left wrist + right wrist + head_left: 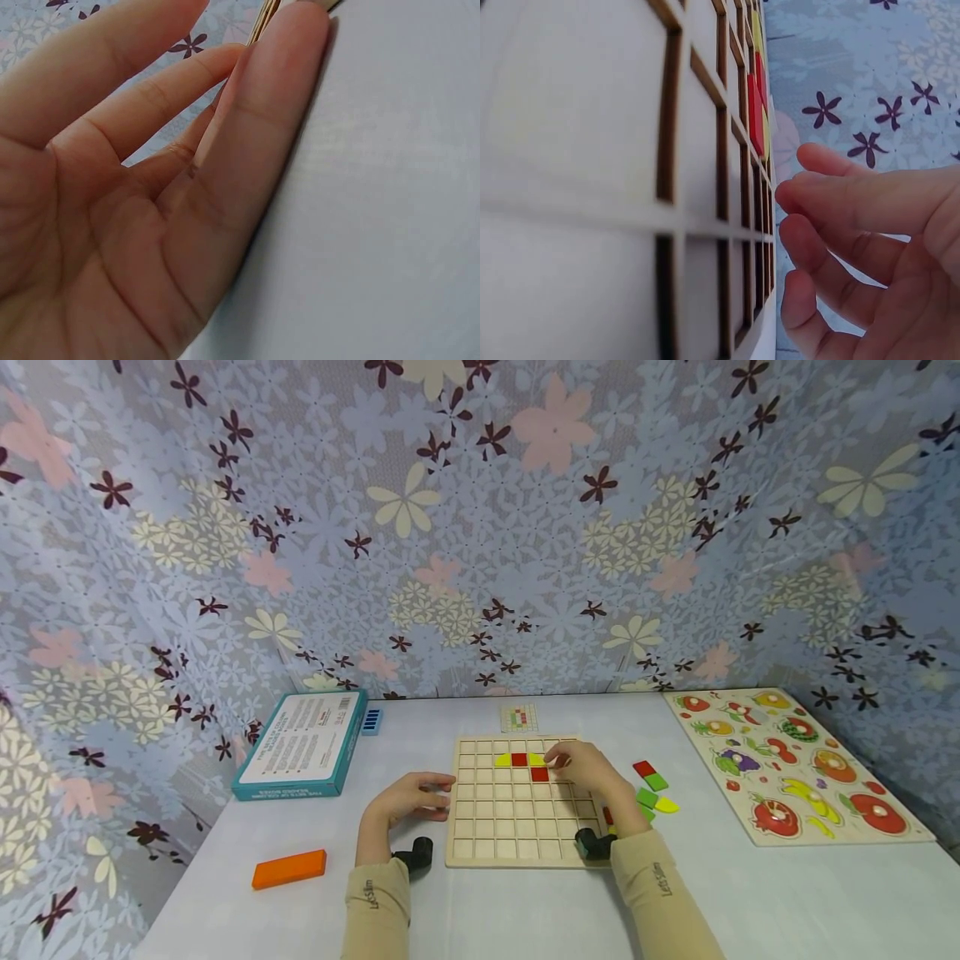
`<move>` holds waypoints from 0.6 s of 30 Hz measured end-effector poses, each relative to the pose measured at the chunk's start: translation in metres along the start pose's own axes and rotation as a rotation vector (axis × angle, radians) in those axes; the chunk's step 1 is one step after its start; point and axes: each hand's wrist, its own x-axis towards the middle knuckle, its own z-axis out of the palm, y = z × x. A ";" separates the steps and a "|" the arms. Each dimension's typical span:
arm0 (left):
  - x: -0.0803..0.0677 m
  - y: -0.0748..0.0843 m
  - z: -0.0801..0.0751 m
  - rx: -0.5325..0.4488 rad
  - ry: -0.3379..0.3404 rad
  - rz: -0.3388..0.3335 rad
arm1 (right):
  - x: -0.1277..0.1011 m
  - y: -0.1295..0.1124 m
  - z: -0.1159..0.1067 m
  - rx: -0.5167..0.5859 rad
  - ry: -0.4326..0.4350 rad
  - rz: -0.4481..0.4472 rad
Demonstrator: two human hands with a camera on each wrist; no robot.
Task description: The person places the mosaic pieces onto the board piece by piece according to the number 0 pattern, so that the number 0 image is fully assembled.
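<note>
A wooden grid board (483,829) lies flat on the table in front of me. Toward its far side sit two red square tiles (539,774), one diagonally below the other, with yellow rounded pieces (502,761) on either side of the upper one. My right hand (588,767) hovers over the board just right of these tiles. In the right wrist view its fingers (802,236) are loosely bent, with no piece showing between them. Beside the board's left edge rests my left hand (405,797), fingers extended and relaxed, fingertips right at the edge.
A small pattern card (532,718) lies behind the board. Loose red, green and yellow pieces (656,782) lie to the right, before a fruit puzzle board (738,781). At left are a teal box (300,743), a small blue object (372,722) and an orange block (289,869).
</note>
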 end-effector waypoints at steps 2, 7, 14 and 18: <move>0.000 0.000 0.000 0.003 0.002 0.001 | -0.002 0.002 -0.002 0.013 0.006 0.004; 0.000 -0.001 0.000 0.004 0.001 0.006 | -0.005 0.008 -0.007 0.033 0.012 0.000; 0.000 -0.001 0.000 -0.008 0.000 0.005 | -0.007 0.015 -0.014 0.048 0.029 0.049; -0.001 -0.001 0.001 -0.004 0.003 0.006 | -0.010 0.018 -0.018 0.042 0.045 0.043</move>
